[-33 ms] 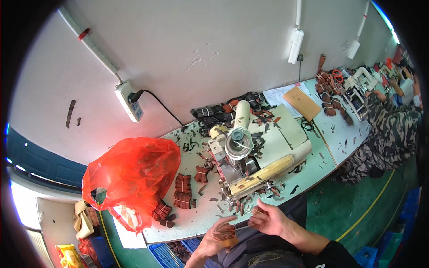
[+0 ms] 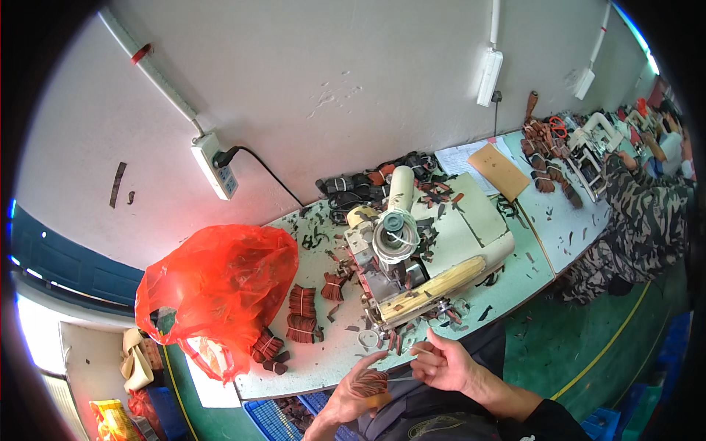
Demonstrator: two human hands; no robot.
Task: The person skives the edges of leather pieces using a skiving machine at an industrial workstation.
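My left hand (image 2: 347, 401) is closed around a small bundle of brown strips (image 2: 370, 382), held just off the table's front edge. A thin white band (image 2: 400, 379) stretches from that bundle to my right hand (image 2: 450, 366), whose curled fingers pinch its other end. Just beyond my hands stands a cream sewing-type machine (image 2: 412, 290), with strip scraps over its top. Left of it lie tied brown strip bundles (image 2: 302, 301) and a smaller one (image 2: 333, 287). A white ring (image 2: 368, 339) rests near the table edge.
A red plastic bag (image 2: 220, 283) fills the table's left end. Dark bundles (image 2: 342, 185) line the wall behind the machine. Brown cardboard (image 2: 498, 171) lies at right. Blue baskets (image 2: 268, 420) stand below the edge. A co-worker in a camouflage sleeve (image 2: 636, 213) sits at far right.
The white band now shows pulled taut between the bundle and my right fingers. My right hand has shifted very slightly; my left keeps its hold.
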